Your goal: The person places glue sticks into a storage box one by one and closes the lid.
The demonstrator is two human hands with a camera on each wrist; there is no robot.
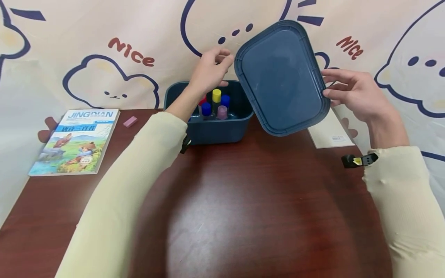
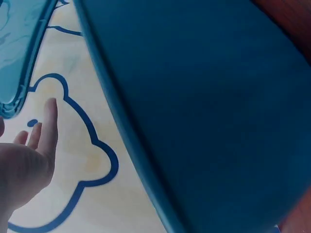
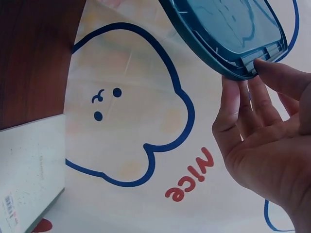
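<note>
A dark blue lid (image 1: 281, 77) hangs tilted in the air, its underside toward me. My right hand (image 1: 358, 90) pinches its right edge between thumb and fingers; the right wrist view shows the same grip on the lid's rim (image 3: 272, 53). Beside the lid's left edge, my left hand (image 1: 213, 67) is raised above a dark blue storage box (image 1: 215, 131), fingers loosely bent and holding nothing. Inside the box stand several small bottles or tubes with caps, among them a yellow cap (image 1: 216, 94), a blue cap (image 1: 206, 109) and a pink one (image 1: 222, 112). My left forearm hides part of the box.
On the left of the brown table (image 1: 222, 208) lies a picture-covered book (image 1: 78, 143), with a pink eraser-like block (image 1: 130, 121) beside it. A pale book or pad (image 1: 330, 131) lies at the right rear. A cartoon-printed cloth (image 1: 139, 23) hangs behind.
</note>
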